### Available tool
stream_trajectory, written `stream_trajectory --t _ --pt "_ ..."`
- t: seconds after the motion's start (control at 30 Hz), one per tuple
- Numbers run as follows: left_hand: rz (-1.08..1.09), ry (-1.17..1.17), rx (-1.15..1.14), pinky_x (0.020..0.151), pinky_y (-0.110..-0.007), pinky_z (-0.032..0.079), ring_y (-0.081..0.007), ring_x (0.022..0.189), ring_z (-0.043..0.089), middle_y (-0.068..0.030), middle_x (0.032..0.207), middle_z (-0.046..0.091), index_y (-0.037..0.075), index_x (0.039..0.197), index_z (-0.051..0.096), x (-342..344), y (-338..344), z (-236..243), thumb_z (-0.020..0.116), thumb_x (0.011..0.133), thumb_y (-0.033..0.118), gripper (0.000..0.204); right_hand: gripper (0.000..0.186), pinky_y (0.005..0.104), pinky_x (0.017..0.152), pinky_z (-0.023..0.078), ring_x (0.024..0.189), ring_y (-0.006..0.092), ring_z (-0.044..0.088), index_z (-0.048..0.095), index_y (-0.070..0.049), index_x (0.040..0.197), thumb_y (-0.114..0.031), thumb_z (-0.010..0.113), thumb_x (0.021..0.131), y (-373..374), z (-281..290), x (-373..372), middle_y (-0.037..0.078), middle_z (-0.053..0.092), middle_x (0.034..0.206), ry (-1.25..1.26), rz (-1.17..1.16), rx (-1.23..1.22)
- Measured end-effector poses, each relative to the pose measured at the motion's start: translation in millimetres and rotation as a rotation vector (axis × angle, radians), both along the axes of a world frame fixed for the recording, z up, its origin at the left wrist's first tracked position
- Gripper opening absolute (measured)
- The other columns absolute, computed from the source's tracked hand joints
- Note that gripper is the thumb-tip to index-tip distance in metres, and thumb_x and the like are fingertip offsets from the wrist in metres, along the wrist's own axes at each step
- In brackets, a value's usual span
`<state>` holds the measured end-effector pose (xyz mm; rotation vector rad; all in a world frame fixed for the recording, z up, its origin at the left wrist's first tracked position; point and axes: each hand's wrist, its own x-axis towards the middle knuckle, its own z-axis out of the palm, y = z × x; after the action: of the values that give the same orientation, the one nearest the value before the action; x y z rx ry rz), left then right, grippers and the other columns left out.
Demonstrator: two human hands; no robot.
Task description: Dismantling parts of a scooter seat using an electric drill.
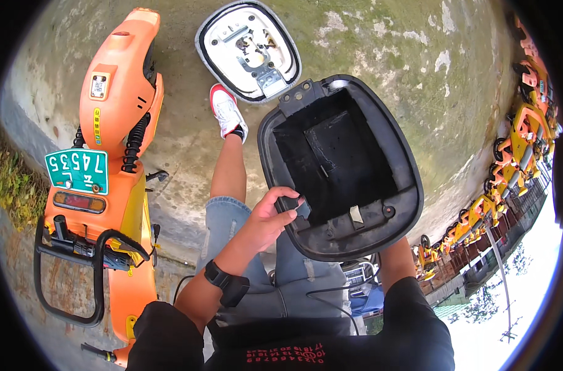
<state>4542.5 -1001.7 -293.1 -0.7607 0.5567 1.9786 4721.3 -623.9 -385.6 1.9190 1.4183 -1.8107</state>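
Note:
In front of me is a black plastic scooter storage box (405, 167), its deep dark inside facing up. Joined to its far edge by a hinge (298, 94), a scooter seat (213, 59) lies swung open with its pale underside showing. My left hand (272, 217) is at the box's near left rim, thumb and forefinger closed on a small dark flat piece (302, 209). Whether that piece is loose or part of the box, I cannot tell. My right forearm (396, 263) runs under the near right side of the box, which hides the hand.
On the left stands an orange scooter (117, 93) with a green plate (77, 171) and a black tubular rack (99, 272). A row of orange and yellow scooters (522, 148) lines the far right. Mossy concrete ground (405, 37) lies beyond the box.

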Motion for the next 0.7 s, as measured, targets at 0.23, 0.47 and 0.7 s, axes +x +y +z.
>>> stream_trajectory --t 0.23,0.47,0.7 --pt "0.037 -0.068 0.048 0.097 -0.029 0.041 -0.0170 0.128 0.048 -0.0048 0.117 0.055 0.012 0.131 0.046 12.9 4.0 -1.2 0.057 0.090 -0.006 0.046 0.049 0.0335 0.093 0.048 0.111 0.0231 0.059 0.045 0.001 0.136 -0.034 0.044 0.102 8.5 -7.6 -12.2 0.012 0.056 0.128 0.013 0.003 -0.019" --pt "0.013 0.013 0.005 0.113 -0.043 0.033 -0.0143 0.113 0.056 -0.0011 0.109 0.057 0.010 0.128 0.046 25.0 17.2 1.5 0.056 0.089 -0.010 0.045 0.049 0.0331 0.092 0.049 0.110 0.0226 0.060 0.045 0.002 0.136 -0.034 0.044 0.102 47.8 49.3 -107.5 0.012 0.056 0.127 -0.035 0.156 0.200" --pt "-0.092 0.119 -0.065 0.097 -0.031 0.043 -0.0129 0.114 0.054 -0.0053 0.117 0.057 0.010 0.130 0.045 30.3 32.2 -13.8 0.057 0.090 -0.008 0.046 0.026 0.0260 0.066 0.048 0.075 0.0115 0.061 0.062 0.001 0.106 -0.022 0.049 0.101 4.4 238.4 -265.6 0.003 0.063 0.087 0.255 0.970 0.282"
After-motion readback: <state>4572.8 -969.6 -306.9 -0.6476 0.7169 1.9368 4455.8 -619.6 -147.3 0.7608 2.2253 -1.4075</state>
